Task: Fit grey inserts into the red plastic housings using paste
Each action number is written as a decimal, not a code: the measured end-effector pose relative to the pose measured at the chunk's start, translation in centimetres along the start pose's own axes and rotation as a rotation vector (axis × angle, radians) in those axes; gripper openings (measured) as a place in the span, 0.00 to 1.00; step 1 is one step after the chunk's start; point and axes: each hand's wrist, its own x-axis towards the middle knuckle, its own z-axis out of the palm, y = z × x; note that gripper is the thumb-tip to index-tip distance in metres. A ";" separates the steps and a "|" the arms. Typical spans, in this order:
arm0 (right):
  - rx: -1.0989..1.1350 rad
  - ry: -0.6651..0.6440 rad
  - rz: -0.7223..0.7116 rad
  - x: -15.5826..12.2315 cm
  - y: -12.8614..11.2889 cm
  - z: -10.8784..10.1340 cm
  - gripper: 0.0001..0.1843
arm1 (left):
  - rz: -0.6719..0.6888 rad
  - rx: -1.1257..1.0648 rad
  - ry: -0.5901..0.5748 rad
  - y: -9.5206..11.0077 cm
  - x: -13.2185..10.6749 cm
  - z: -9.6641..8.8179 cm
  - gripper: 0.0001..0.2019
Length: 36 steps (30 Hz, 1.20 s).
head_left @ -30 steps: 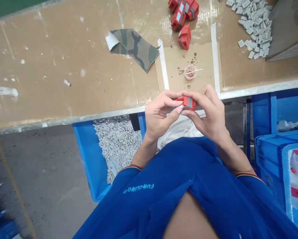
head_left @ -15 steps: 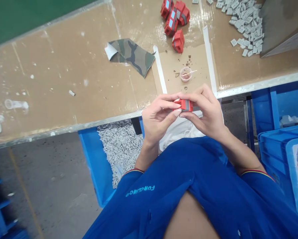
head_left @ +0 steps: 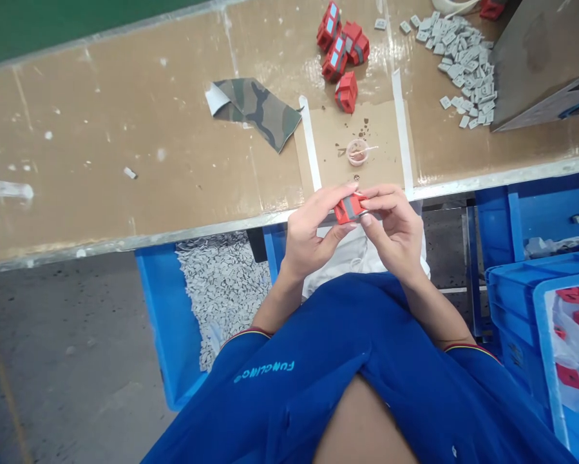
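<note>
A small red block with a grey band (head_left: 348, 208) is pinched between both hands just in front of the table's near edge. My left hand (head_left: 311, 238) grips its left side with thumb and fingers. My right hand (head_left: 394, 229) closes on its right side with the fingertips. Beyond the hands, on a taped cardboard patch, lies a small clear cup with a stick (head_left: 357, 152). Several more red blocks (head_left: 341, 46) lie farther back on the table.
A heap of small grey pieces (head_left: 465, 58) lies at the back right beside a dark box (head_left: 535, 51). A camouflage cloth (head_left: 257, 108) lies left of the patch. A blue bin of grey pieces (head_left: 221, 283) sits below the table; blue crates (head_left: 525, 290) with red parts stand right.
Both hands have drawn slightly closer together and the red block has tilted between them. The view shifted a little, showing more of the table's back.
</note>
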 end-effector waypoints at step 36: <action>0.057 -0.031 -0.103 -0.3 -2.6 0.4 0.09 | 0.101 0.225 0.006 3.9 -0.5 -1.4 0.22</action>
